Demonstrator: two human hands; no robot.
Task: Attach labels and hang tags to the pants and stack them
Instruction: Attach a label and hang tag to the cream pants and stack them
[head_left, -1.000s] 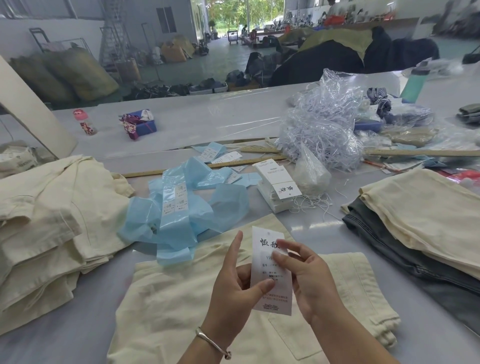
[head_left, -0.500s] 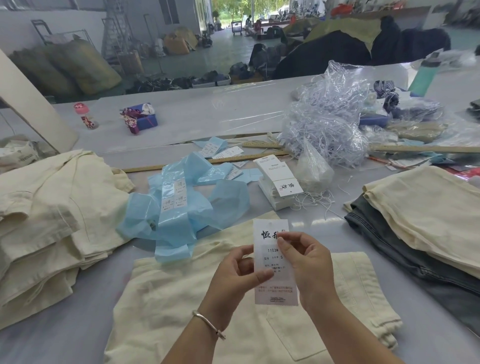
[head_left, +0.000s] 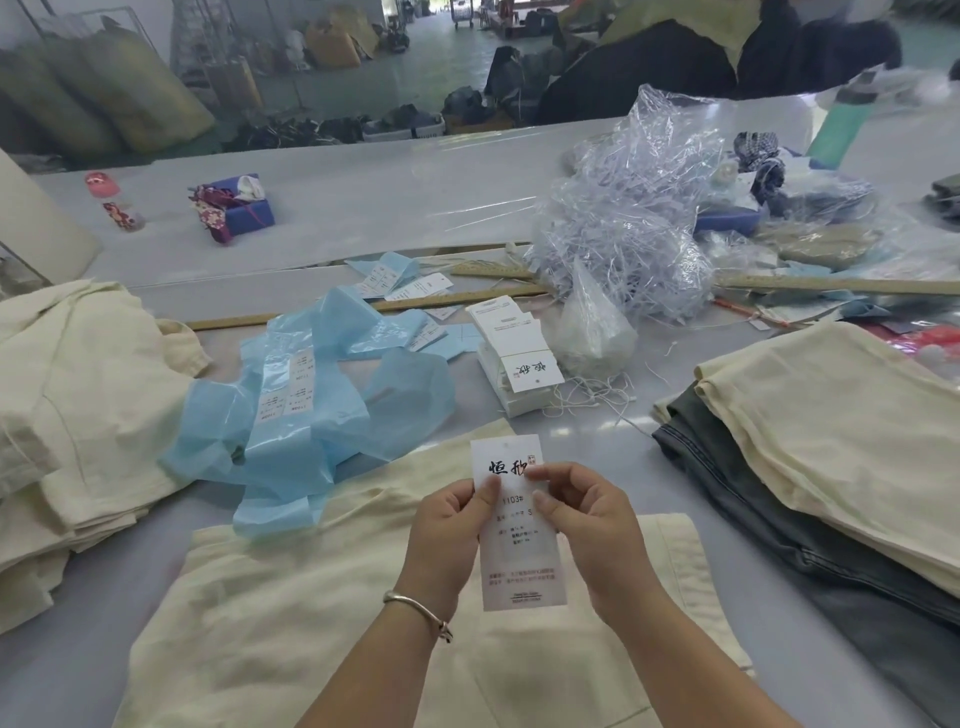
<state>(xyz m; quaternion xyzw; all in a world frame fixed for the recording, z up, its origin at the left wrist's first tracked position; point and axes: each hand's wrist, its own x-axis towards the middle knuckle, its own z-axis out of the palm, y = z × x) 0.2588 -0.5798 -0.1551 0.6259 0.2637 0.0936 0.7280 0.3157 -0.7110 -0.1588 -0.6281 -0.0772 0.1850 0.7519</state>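
Observation:
A white hang tag (head_left: 519, 561) with black and red print stands upright above cream pants (head_left: 291, 623) spread on the table in front of me. My left hand (head_left: 449, 530) pinches the tag's left edge near the top with the thumb on its face. My right hand (head_left: 587, 525) pinches its right edge, a fingertip on the printed characters. A block of more white hang tags (head_left: 511, 358) lies beyond, beside loose white strings (head_left: 592, 397). Blue backing strips with stickers (head_left: 311, 400) lie crumpled to the left.
A heap of cream pants (head_left: 78, 395) sits at the left. A stack of cream and grey pants (head_left: 831, 447) sits at the right. Clear plastic bags with shredded strips (head_left: 634, 228), wooden rulers (head_left: 831, 283) and a small pink bottle (head_left: 111, 200) lie farther back.
Both hands have shifted their hold up the tag and now pinch it near its top edges; the left fingers, earlier stretched behind it, have curled in. The view has dipped slightly.

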